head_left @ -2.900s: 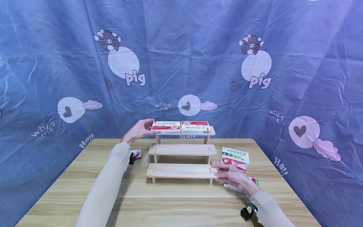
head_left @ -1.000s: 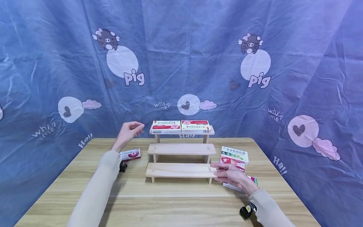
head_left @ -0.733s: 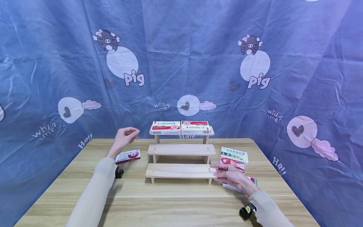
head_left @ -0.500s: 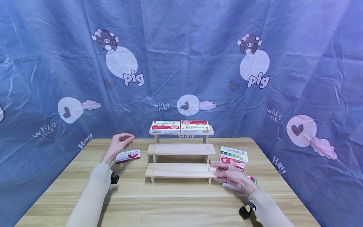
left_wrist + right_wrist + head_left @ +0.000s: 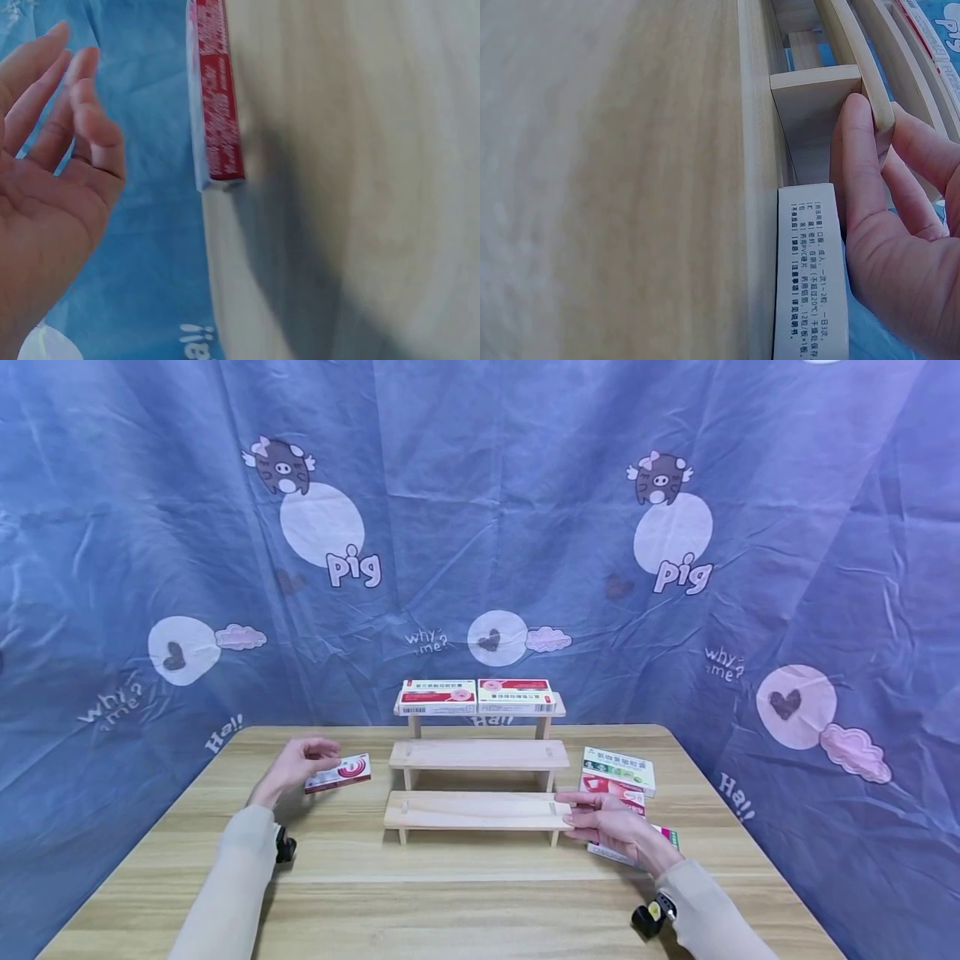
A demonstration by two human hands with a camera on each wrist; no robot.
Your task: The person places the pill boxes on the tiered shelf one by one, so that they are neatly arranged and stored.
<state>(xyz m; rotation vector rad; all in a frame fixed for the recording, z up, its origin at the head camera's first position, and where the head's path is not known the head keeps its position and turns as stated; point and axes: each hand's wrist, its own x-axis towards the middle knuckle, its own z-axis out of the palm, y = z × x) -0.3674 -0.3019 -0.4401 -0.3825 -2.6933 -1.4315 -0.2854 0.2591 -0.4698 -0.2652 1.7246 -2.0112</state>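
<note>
The left hand [image 5: 295,766] hovers over the left end of a white and red box [image 5: 351,768] lying on the table. In the left wrist view a gap separates the loosely bent fingers of the left hand [image 5: 60,150] from the box [image 5: 217,97]. At the right end of the lowest step [image 5: 480,810] of a three-step wooden stand, the right hand [image 5: 618,831] pinches the board's edge. The right wrist view shows the right hand [image 5: 900,217] with thumb and fingers on that board [image 5: 874,82]. Two red and white boxes lie side by side on the top step [image 5: 555,706].
Right of the stand lie a white and green box [image 5: 618,768], a red box [image 5: 611,789] and another box [image 5: 607,853] partly hidden by the right hand. A blue printed cloth [image 5: 495,527] hangs behind the wooden table [image 5: 450,910].
The left hand has left the box at the top step's left end and moved down and left to the box on the table. The right hand keeps its grip on the lowest step.
</note>
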